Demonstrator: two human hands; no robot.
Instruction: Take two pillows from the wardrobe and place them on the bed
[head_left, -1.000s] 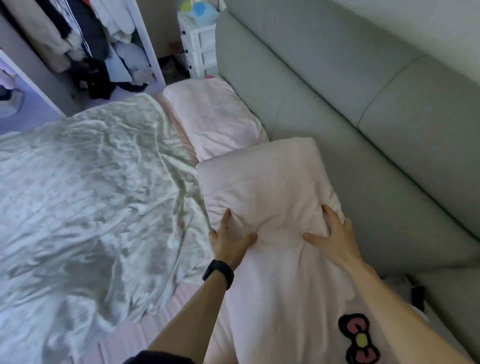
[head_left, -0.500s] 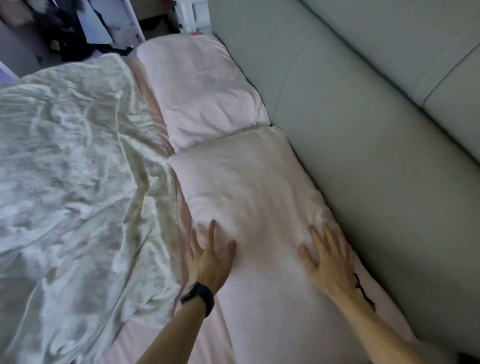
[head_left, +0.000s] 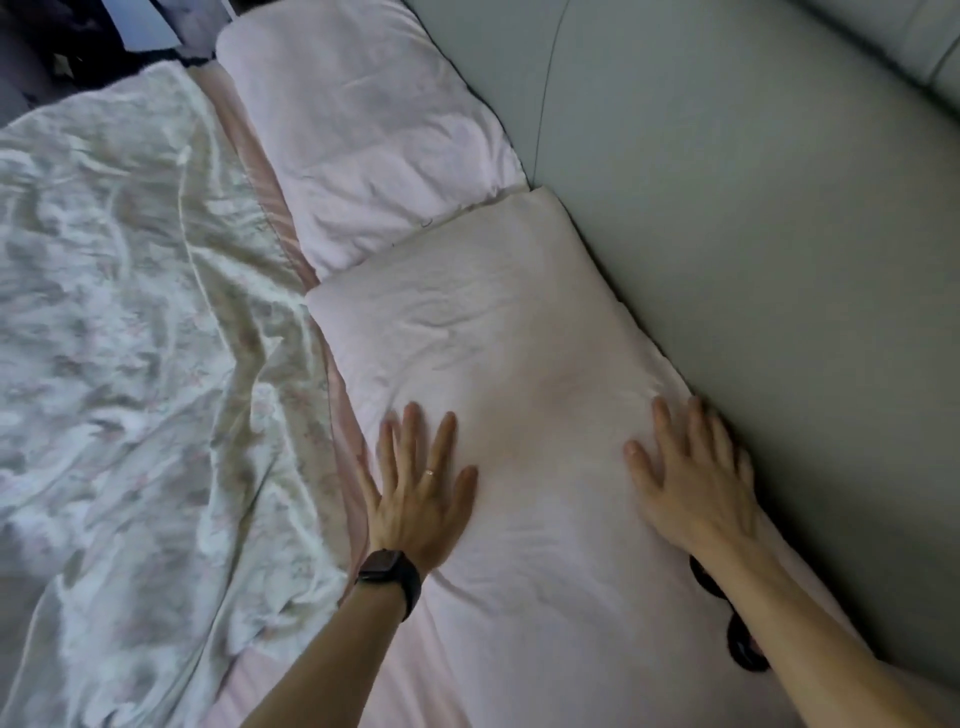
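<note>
One head-worn camera looks steeply down and forward from close above the pale pink fabric pillow (head_left: 498, 364) along the grey padded headboard (head_left: 727, 234).

On my feed a padded grey-green headboard (head_left: 727, 234) fills the right side. It is smooth, with one curved seam (head_left: 545, 88) running down it and a second rolled cushion (head_left: 914, 47) in the top corner. On the left, a crumpled pale quilt (head_left: 130, 338) with a faint floral print covers most of the bed (head_left: 249, 691), whose pink sheet shows in a narrow strip beside the quilt. I see dark clutter (head_left: 78, 47) in the top left corner, too blurred to make out. The light is dim and cool.
</note>
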